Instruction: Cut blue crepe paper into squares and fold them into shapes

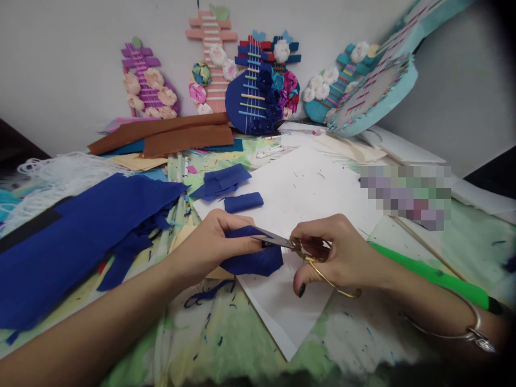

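My left hand pinches a piece of dark blue crepe paper between thumb and fingers, above a white paper sheet. In my right hand is a pair of gold-handled scissors, with the thumb and fingers at the handle loops. The blades point left and lie across the blue piece beside my left thumb; whether they are cutting into it I cannot tell. Just beyond my left hand lie a small folded blue strip and a stack of cut blue pieces.
Large blue crepe paper and white string spread at left. Brown sheets lie behind. Flower-decorated paper guitars, including a blue one, lean against the wall. A green marker-like stick rests under my right forearm. Blue scraps dot the tablecloth.
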Tool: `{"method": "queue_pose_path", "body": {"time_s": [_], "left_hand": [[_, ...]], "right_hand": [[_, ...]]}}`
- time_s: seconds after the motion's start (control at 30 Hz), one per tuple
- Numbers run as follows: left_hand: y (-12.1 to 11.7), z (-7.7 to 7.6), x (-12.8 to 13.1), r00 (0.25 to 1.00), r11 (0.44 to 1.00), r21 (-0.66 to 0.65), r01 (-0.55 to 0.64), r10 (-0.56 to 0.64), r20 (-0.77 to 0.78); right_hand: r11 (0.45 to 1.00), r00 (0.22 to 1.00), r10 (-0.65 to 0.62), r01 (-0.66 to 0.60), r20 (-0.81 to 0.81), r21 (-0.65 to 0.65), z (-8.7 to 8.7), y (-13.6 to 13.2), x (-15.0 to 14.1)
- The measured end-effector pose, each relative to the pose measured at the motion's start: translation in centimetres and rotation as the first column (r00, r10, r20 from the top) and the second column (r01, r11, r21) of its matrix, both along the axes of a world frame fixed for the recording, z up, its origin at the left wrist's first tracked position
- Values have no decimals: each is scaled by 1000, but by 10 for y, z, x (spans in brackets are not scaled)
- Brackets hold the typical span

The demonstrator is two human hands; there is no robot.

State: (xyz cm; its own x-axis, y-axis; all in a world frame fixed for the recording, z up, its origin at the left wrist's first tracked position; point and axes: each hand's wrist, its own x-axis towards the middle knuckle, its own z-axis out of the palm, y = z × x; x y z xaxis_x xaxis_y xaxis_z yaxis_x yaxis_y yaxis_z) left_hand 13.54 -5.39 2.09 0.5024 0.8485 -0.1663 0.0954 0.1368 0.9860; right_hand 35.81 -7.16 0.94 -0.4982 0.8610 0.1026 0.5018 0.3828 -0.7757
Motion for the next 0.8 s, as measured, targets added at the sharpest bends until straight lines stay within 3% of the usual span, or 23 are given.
{"method": "queue_pose_path", "body": {"time_s": [0.3, 0.8], "left_hand": [[2, -3, 0, 998, 997, 46, 58, -59, 29], [3, -6, -1, 998, 993, 105, 62, -64, 12]], "right_hand": [[991, 1000, 3, -3, 1, 132, -4, 2, 1], [973, 1000, 5, -3, -8, 233, -5, 3, 1]]}}
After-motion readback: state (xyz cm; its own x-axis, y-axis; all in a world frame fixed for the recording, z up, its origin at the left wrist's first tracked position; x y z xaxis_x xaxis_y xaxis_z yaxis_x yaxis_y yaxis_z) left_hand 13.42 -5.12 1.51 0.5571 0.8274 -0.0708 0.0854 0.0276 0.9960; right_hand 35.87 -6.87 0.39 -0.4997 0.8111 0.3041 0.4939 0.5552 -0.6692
